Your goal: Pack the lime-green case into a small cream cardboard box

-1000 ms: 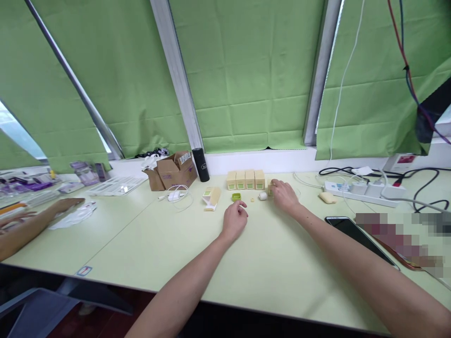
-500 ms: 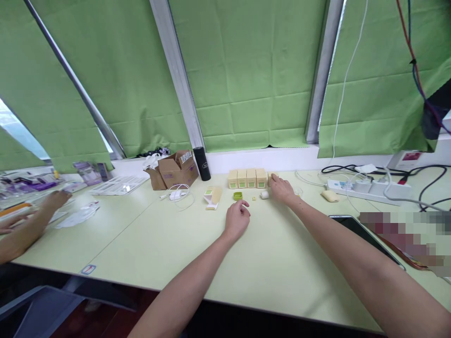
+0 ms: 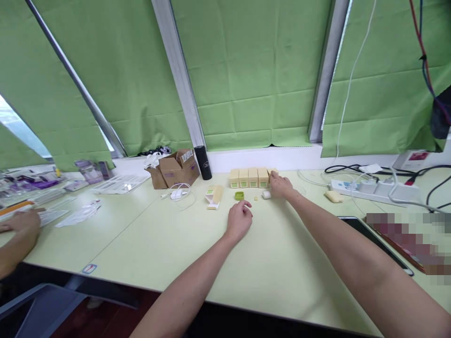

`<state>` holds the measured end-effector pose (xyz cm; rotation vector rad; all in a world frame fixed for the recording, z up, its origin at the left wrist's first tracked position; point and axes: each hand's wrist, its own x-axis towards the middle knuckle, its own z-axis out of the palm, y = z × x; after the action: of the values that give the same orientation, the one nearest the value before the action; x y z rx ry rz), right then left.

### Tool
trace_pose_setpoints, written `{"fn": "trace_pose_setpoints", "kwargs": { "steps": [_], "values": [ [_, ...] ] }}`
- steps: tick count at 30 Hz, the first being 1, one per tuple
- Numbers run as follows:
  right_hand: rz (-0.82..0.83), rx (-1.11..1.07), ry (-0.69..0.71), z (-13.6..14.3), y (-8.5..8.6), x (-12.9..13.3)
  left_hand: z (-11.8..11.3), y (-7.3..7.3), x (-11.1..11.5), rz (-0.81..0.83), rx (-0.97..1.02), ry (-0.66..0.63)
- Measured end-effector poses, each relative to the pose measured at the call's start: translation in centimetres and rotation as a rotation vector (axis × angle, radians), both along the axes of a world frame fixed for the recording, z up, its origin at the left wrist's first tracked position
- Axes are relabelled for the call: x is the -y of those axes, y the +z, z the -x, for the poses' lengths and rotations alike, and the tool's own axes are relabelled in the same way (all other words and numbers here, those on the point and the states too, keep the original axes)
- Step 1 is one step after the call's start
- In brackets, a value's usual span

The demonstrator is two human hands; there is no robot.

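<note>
My right hand (image 3: 281, 186) has its fingers closed on a small cream box (image 3: 273, 172) at the right end of a row of several like boxes (image 3: 252, 178) with green labels. The hand hides most of that box. In front of the hand lie a small white case (image 3: 266, 195) and a tiny yellowish piece (image 3: 256, 198). My left hand (image 3: 240, 218) rests on the table, loosely curled with thumb and forefinger apart and nothing visible in it. Just beyond it sits a green open case (image 3: 239, 195). An opened cream box (image 3: 214, 197) lies to its left.
Toward the back stand a brown carton (image 3: 178, 170) and a black bottle (image 3: 203, 163), with a white charger and cable (image 3: 177, 194) in front. On the right are a power strip (image 3: 369, 191), a beige case (image 3: 333, 196) and a phone (image 3: 377, 244). A co-worker's hand (image 3: 26, 220) is far left.
My right hand has brought the end box left, up against the row. My left hand stays nearly in place. The co-worker's hand has moved left and nearer.
</note>
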<state>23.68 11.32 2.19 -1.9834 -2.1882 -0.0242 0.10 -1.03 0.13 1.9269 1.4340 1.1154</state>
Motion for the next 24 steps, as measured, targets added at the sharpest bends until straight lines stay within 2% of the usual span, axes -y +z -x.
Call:
{"fn": "trace_pose_setpoints", "kwargs": {
  "steps": [7, 13, 20, 24],
  "values": [
    [-0.016, -0.083, 0.017, 0.3, -0.1, -0.3, 0.0, 0.0, 0.0, 0.003, -0.025, 0.007],
    [-0.099, -0.190, 0.025, 0.1, 0.8, 0.6, 0.1, 0.0, 0.0, -0.004, -0.052, -0.002],
    [-0.223, -0.315, -0.212, 1.8, 0.8, 5.2, 0.0, -0.1, 0.0, -0.006, -0.114, -0.020],
    [-0.110, -0.405, -0.203, 3.9, 0.2, 9.2, 0.4, -0.3, -0.5, -0.051, -0.162, 0.000]
  ]
}}
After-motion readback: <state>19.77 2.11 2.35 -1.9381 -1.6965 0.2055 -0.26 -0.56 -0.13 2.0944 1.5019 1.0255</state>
